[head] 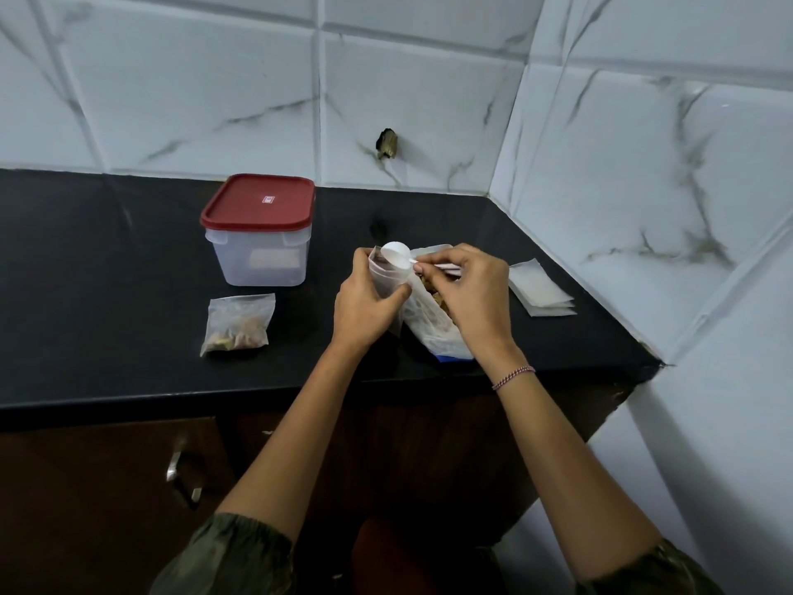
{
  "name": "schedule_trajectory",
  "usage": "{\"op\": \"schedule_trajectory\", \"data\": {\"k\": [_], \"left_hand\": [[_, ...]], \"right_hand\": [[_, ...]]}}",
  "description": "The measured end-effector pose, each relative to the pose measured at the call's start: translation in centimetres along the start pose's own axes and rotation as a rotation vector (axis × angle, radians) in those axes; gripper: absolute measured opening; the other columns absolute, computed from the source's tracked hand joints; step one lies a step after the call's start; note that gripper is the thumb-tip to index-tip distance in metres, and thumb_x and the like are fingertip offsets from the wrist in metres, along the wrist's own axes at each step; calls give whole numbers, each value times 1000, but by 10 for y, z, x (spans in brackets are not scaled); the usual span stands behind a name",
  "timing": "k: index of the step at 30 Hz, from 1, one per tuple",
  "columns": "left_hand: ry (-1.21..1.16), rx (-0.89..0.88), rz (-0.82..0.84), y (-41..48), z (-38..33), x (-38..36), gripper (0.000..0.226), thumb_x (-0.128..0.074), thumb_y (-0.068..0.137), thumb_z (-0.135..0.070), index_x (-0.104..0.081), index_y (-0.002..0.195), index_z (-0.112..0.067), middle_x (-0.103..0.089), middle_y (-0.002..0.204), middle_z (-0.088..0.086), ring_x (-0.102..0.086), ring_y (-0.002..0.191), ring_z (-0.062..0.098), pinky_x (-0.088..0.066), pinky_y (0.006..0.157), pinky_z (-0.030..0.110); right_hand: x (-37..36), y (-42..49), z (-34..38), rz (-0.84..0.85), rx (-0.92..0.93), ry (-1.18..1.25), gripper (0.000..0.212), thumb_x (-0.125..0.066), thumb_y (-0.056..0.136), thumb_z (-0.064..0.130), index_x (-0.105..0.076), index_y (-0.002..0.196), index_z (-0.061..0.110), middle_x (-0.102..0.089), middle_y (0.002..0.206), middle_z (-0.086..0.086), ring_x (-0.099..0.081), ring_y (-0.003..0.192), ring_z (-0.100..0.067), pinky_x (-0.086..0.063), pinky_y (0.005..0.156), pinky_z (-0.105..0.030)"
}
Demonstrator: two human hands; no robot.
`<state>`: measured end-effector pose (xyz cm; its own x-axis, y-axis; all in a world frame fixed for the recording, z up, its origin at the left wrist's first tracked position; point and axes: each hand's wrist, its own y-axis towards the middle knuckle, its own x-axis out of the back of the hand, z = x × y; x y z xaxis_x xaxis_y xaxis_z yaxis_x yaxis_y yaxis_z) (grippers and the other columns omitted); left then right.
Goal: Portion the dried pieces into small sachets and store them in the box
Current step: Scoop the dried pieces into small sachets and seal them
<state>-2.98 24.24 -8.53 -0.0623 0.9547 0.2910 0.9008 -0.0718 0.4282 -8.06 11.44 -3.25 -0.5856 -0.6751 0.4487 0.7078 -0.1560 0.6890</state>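
**Spoon at the mouth of the sachet**

Head view, counted through. There is one box point(257, 234), clear-walled with a red lid point(259, 201) pressed on, standing at the back of the black surface point(107, 294). One filled sachet point(238, 326) lies flat just in front of the box, with brown bits gathered at its lower end. One open sachet point(384, 279) is in my grasp. One large clear bag point(429, 324) lies under my right wrist with its mouth open, and dried pieces point(433, 296) show inside it. There is one white spoon point(397, 255). To the right lies a small stack of empty sachets point(538, 289); it looks like about three, though I cannot settle the number.

My left hand point(364, 302) holds the open sachet upright above the surface, fingers curled round its back and thumb laid across its front. My right hand point(472, 289) is above the bag, its fingers pinching the spoon's handle. The spoon's bowl is right at the sachet's mouth; I cannot tell whether it carries anything. A thin bracelet point(513, 377) circles my right wrist, and both forearms reach out of green sleeves.

The lid carries a small white mark at its centre, too small to read. A pale label sits on the box's front wall, with no legible writing.
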Motion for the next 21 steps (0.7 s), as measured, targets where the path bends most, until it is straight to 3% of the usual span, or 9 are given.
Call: {"op": "schedule_trajectory", "data": {"k": [3,6,10,14,18,21], "left_hand": [[7,0,3,0,0,1,47,-72,79,-30,-43,115,-21,-60,111,-7,-61,102,15,-53,87,44],[12,6,11,-1,-1,1,50,-70,76,-37,-44,116,-20,-62,111,-5,-62,100,15,-53,86,44],[33,22,27,-1,-1,1,50,-68,76,-36,-44,116,-19,-62,108,-5,-62,97,16,-53,85,46],[56,19,18,0,0,0,46,-70,79,-29,-44,116,-18,-62,106,-2,-62,93,15,-54,83,42],[89,16,26,2,-1,0,48,-70,82,-26,-42,120,-17,-59,105,-3,-59,89,12,-53,77,33],[110,18,49,3,-1,-1,48,-70,82,-28,-42,119,-16,-55,106,-6,-57,90,12,-51,76,29]], "right_hand": [[6,7,-1,2,-165,64,11,-75,78,24,-77,86,16,-69,77,12,-60,70,12,-42,70,0],[16,16,-14,-22,-229,19,15,-75,78,30,-77,86,18,-72,81,10,-62,76,5,-42,74,-1],[23,26,-37,9,-190,-195,18,-74,80,26,-76,91,13,-73,91,1,-58,78,0,-36,66,2],[14,28,-60,177,-73,-465,18,-71,82,19,-74,97,8,-67,94,-4,-61,85,-14,-49,76,-22],[-3,31,-63,269,58,-634,17,-65,87,20,-72,100,12,-64,96,-4,-55,91,-16,-38,72,-20],[-8,35,-62,329,39,-619,15,-60,90,17,-72,98,10,-64,98,-7,-58,92,-20,-42,74,-24]]}}
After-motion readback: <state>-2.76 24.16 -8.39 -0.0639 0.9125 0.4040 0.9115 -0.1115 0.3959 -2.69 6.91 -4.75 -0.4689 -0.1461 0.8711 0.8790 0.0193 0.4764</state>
